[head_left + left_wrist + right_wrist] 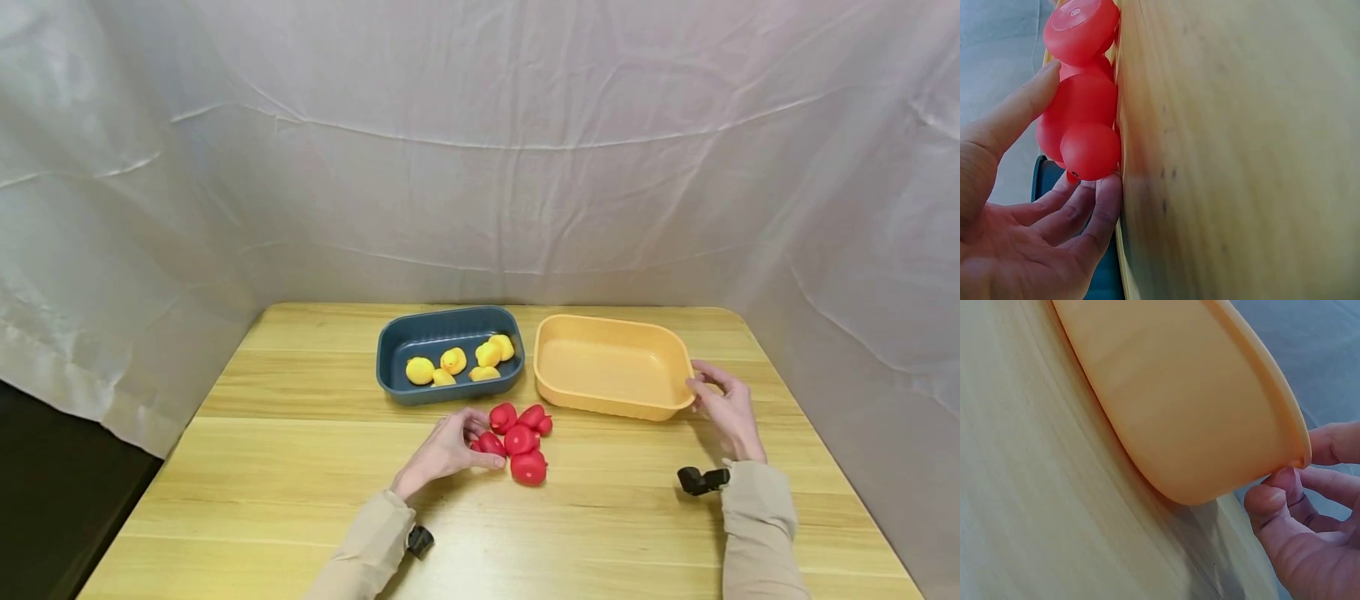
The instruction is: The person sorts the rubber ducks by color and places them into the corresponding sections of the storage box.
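Note:
Several red rubber ducks [519, 440] lie clustered on the table in the head view. My left hand [448, 446] curves round the leftmost red duck [1082, 119], its thumb along one side and its fingertips by the duck's head and beak. At the right, my right hand [727, 406] pinches the right end of a yellow-orange bin [607, 408]. In the right wrist view, one finger passes behind the bin's rim [1300, 440], with the thumb and another fingertip just below it. No ducks show inside this bin.
A dark blue bin [450, 398] stands to the left of the yellow-orange one, holding several yellow rubber ducks [453, 361]. Both stand toward the back of the wooden table [600, 517]. Pale sheeting [495, 167] hangs behind and at the sides.

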The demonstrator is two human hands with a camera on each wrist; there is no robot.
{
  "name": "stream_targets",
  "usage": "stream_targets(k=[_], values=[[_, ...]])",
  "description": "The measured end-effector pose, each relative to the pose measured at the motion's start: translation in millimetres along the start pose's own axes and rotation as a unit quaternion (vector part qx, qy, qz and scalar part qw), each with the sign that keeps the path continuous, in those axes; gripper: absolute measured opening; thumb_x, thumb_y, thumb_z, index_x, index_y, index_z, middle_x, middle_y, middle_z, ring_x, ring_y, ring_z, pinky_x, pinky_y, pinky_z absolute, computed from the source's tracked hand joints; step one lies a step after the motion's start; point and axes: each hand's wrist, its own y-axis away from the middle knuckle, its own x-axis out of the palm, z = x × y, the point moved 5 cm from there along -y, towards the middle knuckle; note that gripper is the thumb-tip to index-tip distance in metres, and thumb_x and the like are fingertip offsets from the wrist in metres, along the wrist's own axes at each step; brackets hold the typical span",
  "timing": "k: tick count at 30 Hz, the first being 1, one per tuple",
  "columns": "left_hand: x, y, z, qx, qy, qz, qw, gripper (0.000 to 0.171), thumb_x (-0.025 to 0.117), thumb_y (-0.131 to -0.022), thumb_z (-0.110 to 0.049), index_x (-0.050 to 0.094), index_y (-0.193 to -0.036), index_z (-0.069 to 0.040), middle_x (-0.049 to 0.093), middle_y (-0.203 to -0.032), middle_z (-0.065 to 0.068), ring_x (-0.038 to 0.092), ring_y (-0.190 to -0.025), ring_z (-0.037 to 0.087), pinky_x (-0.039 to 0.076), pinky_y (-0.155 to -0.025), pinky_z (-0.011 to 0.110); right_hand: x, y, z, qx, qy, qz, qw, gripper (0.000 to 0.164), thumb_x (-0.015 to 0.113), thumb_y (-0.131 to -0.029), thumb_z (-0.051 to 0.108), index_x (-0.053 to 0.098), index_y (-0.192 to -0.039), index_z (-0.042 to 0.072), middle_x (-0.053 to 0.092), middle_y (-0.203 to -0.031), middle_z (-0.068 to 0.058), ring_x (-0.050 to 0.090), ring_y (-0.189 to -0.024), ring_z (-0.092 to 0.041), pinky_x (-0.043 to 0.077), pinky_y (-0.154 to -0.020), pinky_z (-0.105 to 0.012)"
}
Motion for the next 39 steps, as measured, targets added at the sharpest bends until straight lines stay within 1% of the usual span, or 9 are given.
stream_targets(k=[4, 6, 9, 12, 16, 20, 28, 32, 39], values=[[-0.3, 0.9, 0.5, -0.002, 0.002, 0.002, 1.0000, 0.063, 0.092, -0.072, -0.026, 0.062, -0.122, -0.002, 0.071, -0.107, 0.008, 0.060, -0.093, 0.017, 0.053, -0.081, 0.026, -1.0, 0.7, -3.0, 0.004, -0.052, 0.029, 0.998, 0.037, 0.064, -0.097, 0.004, 0.059, -0.133, 0.006, 0.058, -0.094, 0.008, 0.057, -0.066, -0.003, 0.052, -0.055, -0.013], [-0.7, 1.2, 0.5, -0.001, 0.003, 0.003, 1.0000, 0.063, 0.092, -0.072, -0.025, 0.062, -0.122, -0.001, 0.071, -0.108, 0.009, 0.061, -0.093, 0.017, 0.053, -0.081, 0.026, -1.6, 0.8, -3.9, 0.006, -0.072, 0.043, 0.996, 0.032, 0.065, -0.096, 0.004, 0.062, -0.127, 0.012, 0.059, -0.094, 0.006, 0.059, -0.066, -0.004, 0.052, -0.055, -0.014], [-1.2, 1.7, 0.6, -0.005, 0.005, 0.003, 1.0000, 0.062, 0.092, -0.073, -0.025, 0.062, -0.122, -0.001, 0.071, -0.108, 0.009, 0.061, -0.094, 0.017, 0.053, -0.081, 0.026, -2.1, 0.8, -4.3, 0.009, -0.088, 0.055, 0.995, 0.030, 0.063, -0.097, 0.001, 0.064, -0.122, 0.016, 0.059, -0.093, 0.003, 0.059, -0.065, -0.006, 0.052, -0.053, -0.016], [-1.6, 2.2, 0.6, -0.009, 0.005, 0.002, 0.9999, 0.062, 0.092, -0.072, -0.025, 0.063, -0.121, -0.002, 0.071, -0.108, 0.009, 0.061, -0.094, 0.017, 0.054, -0.081, 0.026, -3.0, 0.6, -5.1, 0.017, -0.091, 0.060, 0.994, 0.030, 0.062, -0.097, 0.000, 0.064, -0.121, 0.018, 0.061, -0.090, 0.004, 0.060, -0.065, -0.007, 0.053, -0.054, -0.017], [-2.7, 3.2, 0.3, -0.013, 0.008, 0.001, 0.9999, 0.060, 0.092, -0.073, -0.024, 0.063, -0.121, -0.002, 0.071, -0.108, 0.009, 0.061, -0.094, 0.017, 0.054, -0.082, 0.027, -4.1, 1.0, -6.1, 0.029, -0.085, 0.059, 0.994, 0.032, 0.063, -0.097, 0.001, 0.063, -0.124, 0.018, 0.064, -0.088, 0.006, 0.061, -0.065, -0.006, 0.055, -0.055, -0.017], [-4.5, 3.9, 1.2, -0.012, 0.008, -0.004, 0.9999, 0.058, 0.092, -0.073, -0.022, 0.064, -0.120, -0.002, 0.071, -0.110, 0.009, 0.062, -0.095, 0.018, 0.055, -0.084, 0.029, -3.6, 2.0, -7.0, 0.035, -0.080, 0.058, 0.994, 0.035, 0.065, -0.096, 0.003, 0.060, -0.129, 0.015, 0.069, -0.085, 0.006, 0.062, -0.063, -0.006, 0.057, -0.056, -0.018], [-9.2, 5.8, -0.5, -0.002, 0.009, -0.018, 0.9998, 0.057, 0.091, -0.073, -0.021, 0.065, -0.119, -0.001, 0.071, -0.113, 0.011, 0.064, -0.097, 0.019, 0.057, -0.088, 0.033, -2.4, 1.2, -6.2, 0.034, -0.074, 0.047, 0.996, 0.034, 0.066, -0.096, 0.005, 0.059, -0.127, 0.017, 0.070, -0.081, 0.008, 0.062, -0.061, -0.006, 0.057, -0.053, -0.019], [-11.1, 7.2, -1.2, 0.004, 0.021, -0.024, 0.9995, 0.055, 0.091, -0.074, -0.020, 0.065, -0.118, -0.001, 0.071, -0.112, 0.012, 0.065, -0.094, 0.018, 0.058, -0.085, 0.030, -1.3, 1.7, -7.0, 0.027, -0.075, 0.043, 0.996, 0.034, 0.066, -0.096, 0.005, 0.058, -0.128, 0.013, 0.070, -0.081, 0.007, 0.062, -0.060, -0.006, 0.057, -0.052, -0.019], [-15.3, 10.2, -3.5, 0.016, 0.018, -0.037, 0.9990, 0.049, 0.089, -0.076, -0.022, 0.068, -0.116, -0.003, 0.071, -0.105, 0.009, 0.063, -0.087, 0.015, 0.056, -0.075, 0.021, -0.1, 1.8, -6.4, 0.026, -0.079, 0.038, 0.996, 0.031, 0.065, -0.096, 0.003, 0.060, -0.124, 0.016, 0.070, -0.080, 0.007, 0.062, -0.059, -0.006, 0.057, -0.051, -0.020]])
